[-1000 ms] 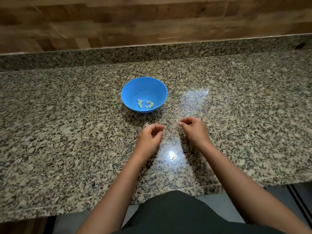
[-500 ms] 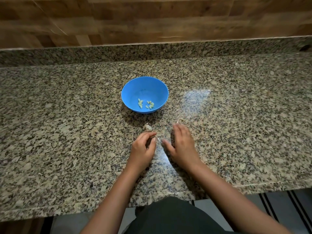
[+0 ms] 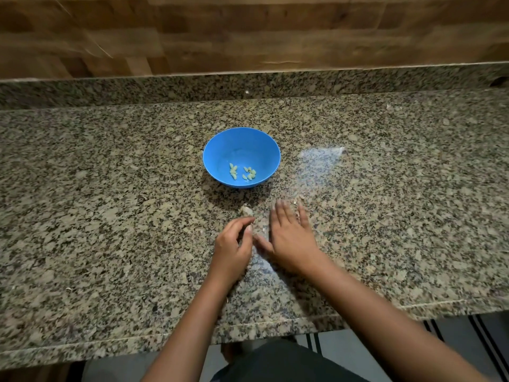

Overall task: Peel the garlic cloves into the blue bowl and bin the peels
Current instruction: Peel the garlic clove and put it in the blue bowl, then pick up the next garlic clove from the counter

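Lays the right hand flat and palm down, fingers straight and spread, blurred, on the polished speckled granite counter. Curls the left hand just beside it, thumb near forefinger; cannot tell whether pinching anything. Has a pale, papery peel scrap just beyond the left fingertips and smaller flecks near the right ones. Farther out on the stone, the round, smooth blue bowl, holding a small cluster of pale peeled garlic cloves at its bottom. Behind, a wood-plank wall.
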Tool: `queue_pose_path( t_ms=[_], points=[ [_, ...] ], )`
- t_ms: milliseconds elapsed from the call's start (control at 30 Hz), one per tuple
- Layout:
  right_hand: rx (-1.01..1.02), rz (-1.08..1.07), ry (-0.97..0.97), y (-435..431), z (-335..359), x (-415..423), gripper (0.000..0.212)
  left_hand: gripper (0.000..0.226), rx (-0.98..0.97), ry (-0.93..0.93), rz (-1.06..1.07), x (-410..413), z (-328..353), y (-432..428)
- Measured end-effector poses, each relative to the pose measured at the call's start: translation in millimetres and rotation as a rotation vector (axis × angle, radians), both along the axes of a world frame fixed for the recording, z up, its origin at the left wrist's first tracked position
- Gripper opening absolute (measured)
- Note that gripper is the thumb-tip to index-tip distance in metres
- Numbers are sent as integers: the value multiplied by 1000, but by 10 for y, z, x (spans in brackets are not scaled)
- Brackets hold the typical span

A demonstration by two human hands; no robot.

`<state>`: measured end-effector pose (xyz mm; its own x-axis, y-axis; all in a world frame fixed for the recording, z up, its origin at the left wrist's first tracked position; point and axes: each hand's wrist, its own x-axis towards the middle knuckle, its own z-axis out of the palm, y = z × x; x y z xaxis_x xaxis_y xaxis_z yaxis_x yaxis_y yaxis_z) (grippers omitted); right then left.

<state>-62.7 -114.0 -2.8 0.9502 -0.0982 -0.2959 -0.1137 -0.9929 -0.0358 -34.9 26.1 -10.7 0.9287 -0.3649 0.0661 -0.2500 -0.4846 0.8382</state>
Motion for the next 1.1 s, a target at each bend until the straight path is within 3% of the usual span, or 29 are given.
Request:
queue_pose_path(
  t_ms=[200, 400, 600, 700, 800, 900, 1100],
  points=[
    [57, -77, -52, -5, -86, -77, 89, 29, -47, 5, 10, 0, 9, 44],
    [166, 34, -66, 113, -101, -359, 100, 32, -61, 15, 47, -5, 31, 168],
    [165, -90, -74, 232, -93, -365, 112, 67, 20, 49, 40, -74, -31, 335],
    [162, -104, -148, 187, -161, -50, 95, 62, 128, 36, 16, -91, -33, 321],
    [242, 14, -205, 205, -179, 6, 74, 57, 266, 0, 4, -82, -66, 296],
    [369, 75, -253, 286, -190, -113, 72, 55, 435, -29, -15, -45, -125, 308],
    [451, 145, -284, 294, -66, -342, 43, 54, 370, -37, -208, -166, -75, 414]
  ],
)
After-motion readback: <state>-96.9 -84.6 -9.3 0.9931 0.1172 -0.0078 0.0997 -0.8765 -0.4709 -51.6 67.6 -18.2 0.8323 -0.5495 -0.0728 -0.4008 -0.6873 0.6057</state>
